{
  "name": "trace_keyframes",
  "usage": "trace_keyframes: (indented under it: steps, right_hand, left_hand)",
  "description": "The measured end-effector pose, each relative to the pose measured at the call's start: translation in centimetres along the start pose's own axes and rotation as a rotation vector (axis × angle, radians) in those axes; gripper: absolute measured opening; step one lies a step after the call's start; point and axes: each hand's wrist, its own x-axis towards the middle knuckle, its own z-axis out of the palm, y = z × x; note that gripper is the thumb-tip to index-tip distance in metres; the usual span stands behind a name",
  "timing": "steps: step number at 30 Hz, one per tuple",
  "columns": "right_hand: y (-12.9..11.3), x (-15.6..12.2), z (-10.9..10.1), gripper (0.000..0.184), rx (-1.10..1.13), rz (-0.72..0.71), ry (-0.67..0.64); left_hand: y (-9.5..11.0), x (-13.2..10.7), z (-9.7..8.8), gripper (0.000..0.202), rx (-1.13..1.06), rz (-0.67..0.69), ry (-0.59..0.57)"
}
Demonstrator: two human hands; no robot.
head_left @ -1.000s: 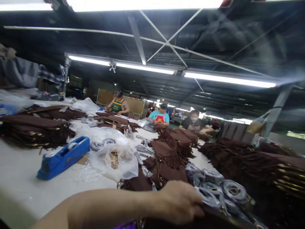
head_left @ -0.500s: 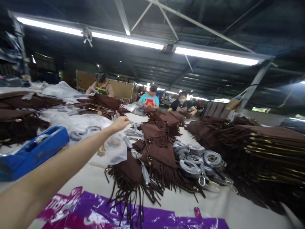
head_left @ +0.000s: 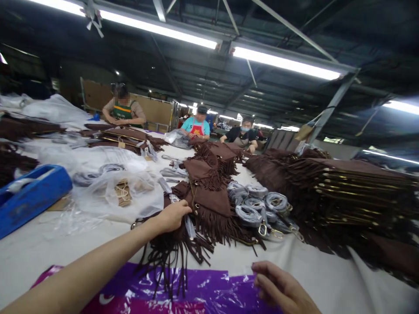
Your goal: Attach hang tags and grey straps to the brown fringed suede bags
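Observation:
Brown fringed bags (head_left: 214, 201) lie overlapped down the middle of the table. My left hand (head_left: 174, 215) has come down on the nearest bag, its fingers closed at the bag's upper edge beside a plastic-wrapped strip (head_left: 190, 227). The fringe (head_left: 168, 261) of that bag hangs over a shiny purple plastic sheet (head_left: 209, 285) at the front. Low on the right, my right hand (head_left: 283, 288) hovers by the sheet, thumb and fingers apart and nothing between them. Coiled straps in clear wrap with gold clips (head_left: 253, 207) lie right of the bags.
A blue tape dispenser (head_left: 39, 194) and a clear bag of brown tags (head_left: 122, 192) stand at left. A tall stack of brown bags with gold zips (head_left: 356, 192) fills the right side. Several people work farther back, one in a green apron (head_left: 122, 111).
My left hand has dropped from above the clear plastic bags onto the nearest fringed bag. My right hand has entered at the lower right. The view has shifted slightly.

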Motion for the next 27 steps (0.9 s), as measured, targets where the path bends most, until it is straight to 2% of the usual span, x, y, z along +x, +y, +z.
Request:
trace_keyframes:
  steps: [2,5,9,12,17,20,24,27]
  right_hand:
    - [-0.2,1.5,-0.6,0.043,-0.094,-0.058,0.055]
    - [0.1,3.7,-0.9,0.039,-0.158,-0.068,0.045]
    - [0.1,5.5,1.0,0.036,-0.225,-0.081,-0.061]
    - [-1.5,5.7,4.4,0.031,-0.324,-0.222,-0.137]
    - [-6.5,6.3,11.6,0.022,-0.587,-0.587,-0.198]
    - [-9.0,7.3,16.2,0.012,-0.821,-0.754,-0.123]
    - [-11.0,8.5,20.8,0.009,-1.178,-0.783,-0.049]
    - [-11.9,9.2,21.5,0.022,-1.297,-0.751,-0.049]
  left_hand:
    - [-0.5,-0.5,0.1,0.05,-0.052,0.034,-0.001]
    - [-0.3,-1.9,0.1,0.048,-0.062,0.02,-0.042]
    - [1.0,-4.4,-0.3,0.042,-0.079,0.082,-0.153]
    - [1.2,-6.3,-0.8,0.042,-0.114,0.115,-0.118]
    - [-1.5,-8.4,-1.2,0.041,-0.142,-0.078,0.038]
    - [-3.8,-8.2,-1.1,0.046,-0.258,-0.205,0.115]
    - [-6.6,-7.0,-0.9,0.049,-0.452,-0.336,0.182]
    - [-8.7,-6.6,-0.8,0.05,-0.481,-0.395,0.226]
